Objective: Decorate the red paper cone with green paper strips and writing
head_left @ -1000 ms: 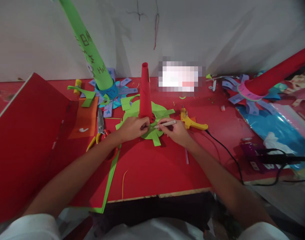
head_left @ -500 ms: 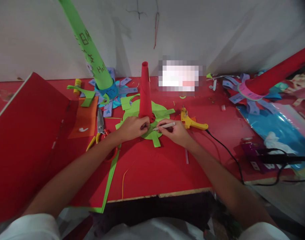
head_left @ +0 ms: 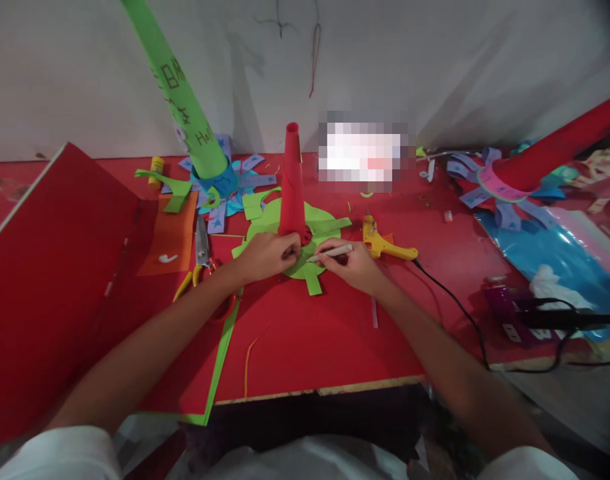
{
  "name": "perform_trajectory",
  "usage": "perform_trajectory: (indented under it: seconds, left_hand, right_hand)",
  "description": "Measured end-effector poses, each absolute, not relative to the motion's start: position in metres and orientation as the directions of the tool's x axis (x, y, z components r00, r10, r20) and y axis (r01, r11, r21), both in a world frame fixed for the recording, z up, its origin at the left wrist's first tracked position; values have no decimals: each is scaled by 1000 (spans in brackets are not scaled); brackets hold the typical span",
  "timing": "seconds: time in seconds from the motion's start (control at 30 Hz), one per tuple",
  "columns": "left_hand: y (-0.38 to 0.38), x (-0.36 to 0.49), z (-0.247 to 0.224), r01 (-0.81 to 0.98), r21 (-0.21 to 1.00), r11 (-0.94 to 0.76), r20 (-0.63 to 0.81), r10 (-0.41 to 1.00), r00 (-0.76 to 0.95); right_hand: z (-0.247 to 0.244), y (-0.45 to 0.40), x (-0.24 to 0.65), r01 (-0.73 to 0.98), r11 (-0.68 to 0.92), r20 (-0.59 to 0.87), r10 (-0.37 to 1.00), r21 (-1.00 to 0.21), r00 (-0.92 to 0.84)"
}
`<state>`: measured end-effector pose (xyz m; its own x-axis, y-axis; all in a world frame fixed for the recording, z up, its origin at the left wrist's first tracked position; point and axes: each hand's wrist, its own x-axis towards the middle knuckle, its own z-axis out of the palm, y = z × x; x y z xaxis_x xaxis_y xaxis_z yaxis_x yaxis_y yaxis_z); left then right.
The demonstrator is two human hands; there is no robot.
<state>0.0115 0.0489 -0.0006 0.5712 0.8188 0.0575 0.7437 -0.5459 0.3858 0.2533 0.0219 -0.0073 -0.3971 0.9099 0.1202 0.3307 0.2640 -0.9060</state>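
Observation:
A red paper tube stands upright on a round green paper piece with strips sticking out around its edge. My right hand is closed on a pale pen, whose tip points at the green paper just in front of the tube. At the tube's lower left, my left hand rests on the green paper with its fingers curled; whether they pinch anything is hidden.
Right of my hands lies a yellow glue gun with a black cable. Scissors, orange paper and a green tube are at the left. A red tube leans at the right, behind blue plastic.
The whole view has shifted very slightly. Both hands and the pen stay in nearly the same place on the green paper.

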Motion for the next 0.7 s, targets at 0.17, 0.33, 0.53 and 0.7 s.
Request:
perform_trajectory:
  seconds: [0.17,0.33,0.53,0.7]
  left_hand:
    - [49,12,0,751,379,-540,50,823,566]
    - [49,12,1,757,373,-536,39,824,565]
    - [49,11,-1,754,360,-550,55,819,571]
    - [49,11,-2,755,358,-549,55,820,570]
  right_hand:
    - [-9,22,254,338,272,125,908,-901,-400]
    - [-8,21,254,324,264,121,908,-908,-401]
    - [-6,22,253,376,273,127,921,-885,-369]
    - [-8,22,254,353,264,132,925,-898,-355]
